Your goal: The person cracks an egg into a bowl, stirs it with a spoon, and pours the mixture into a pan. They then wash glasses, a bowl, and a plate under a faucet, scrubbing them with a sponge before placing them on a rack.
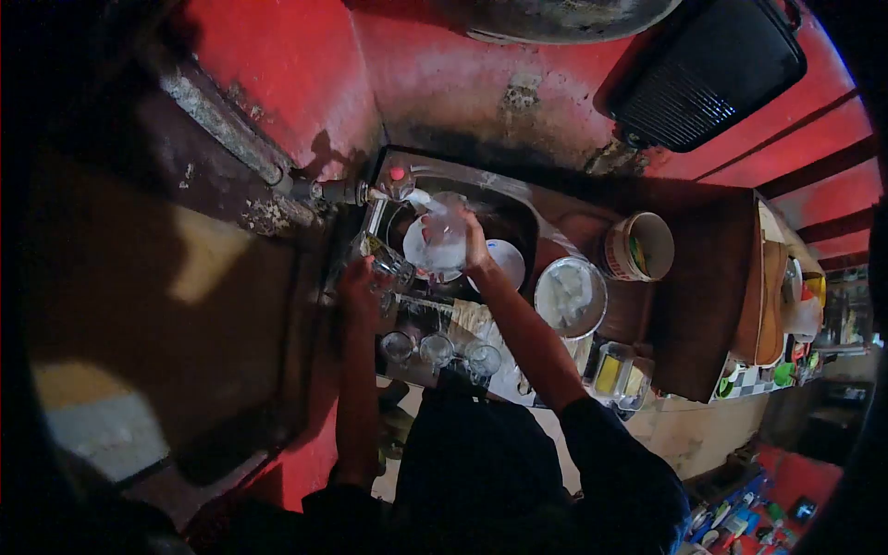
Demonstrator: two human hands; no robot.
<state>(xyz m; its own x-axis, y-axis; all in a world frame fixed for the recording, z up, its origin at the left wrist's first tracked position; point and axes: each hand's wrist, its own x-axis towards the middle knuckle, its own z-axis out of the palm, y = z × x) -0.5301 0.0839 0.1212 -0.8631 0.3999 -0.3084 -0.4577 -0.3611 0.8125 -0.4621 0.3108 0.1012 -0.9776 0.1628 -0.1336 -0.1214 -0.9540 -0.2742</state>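
Left of the frame's centre, a tap (347,191) is seen pointed rightward, over the sink (529,211). Below it, the left hand (359,280) is held with fingers curled beside clear glassware (396,266); whether that glassware is gripped cannot be told. Just above the frame's centre, a clear vessel (446,242) is gripped from its right side by the right hand (475,242), the nearer of the two hands; from the left hand, the vessel is placed up and rightward. Its long axis cannot be made out. Farther right, a white bowl (506,263) is partly hidden behind the right arm (525,324).
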